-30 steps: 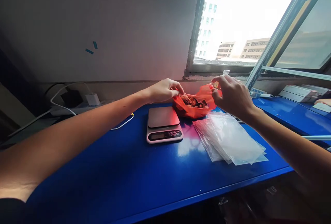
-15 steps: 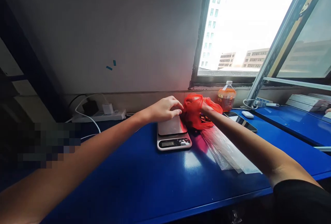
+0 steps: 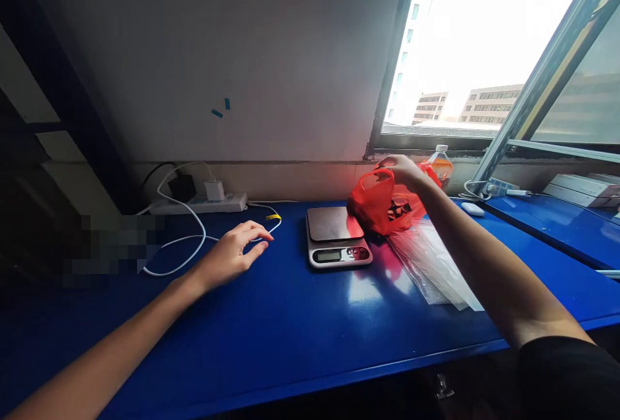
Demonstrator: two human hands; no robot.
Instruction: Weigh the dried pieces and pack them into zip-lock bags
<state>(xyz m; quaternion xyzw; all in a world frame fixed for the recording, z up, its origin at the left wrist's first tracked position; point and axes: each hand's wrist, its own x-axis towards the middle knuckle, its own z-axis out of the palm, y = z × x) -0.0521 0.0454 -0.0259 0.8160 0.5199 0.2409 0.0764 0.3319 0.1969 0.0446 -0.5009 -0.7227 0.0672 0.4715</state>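
Observation:
My left hand point(image 3: 239, 251) hovers over the blue table, left of the kitchen scale point(image 3: 334, 223), with its thumb and fingers apart and nothing in them. At the upper edge of a red plastic bag point(image 3: 371, 203), my right hand point(image 3: 401, 169) has its fingers bent around the gathered plastic. Small dark items point(image 3: 400, 209) show through the bag's opening, too unclear to name. The bag stands against the scale's right side. Clear plastic bags point(image 3: 436, 265) lie fanned out in front of it, partly under my right forearm.
A power strip point(image 3: 232, 203) with plugs and a looping white cable point(image 3: 198, 255) lies along the wall at left. Behind the red bag stands a drink bottle point(image 3: 442, 165). A white mouse-like object point(image 3: 472, 209) rests at right, near metal shelving point(image 3: 504, 126).
My left hand has moved left and down, away from the scale. My right hand has come up out of the red bag to its upper edge. The view has shifted slightly.

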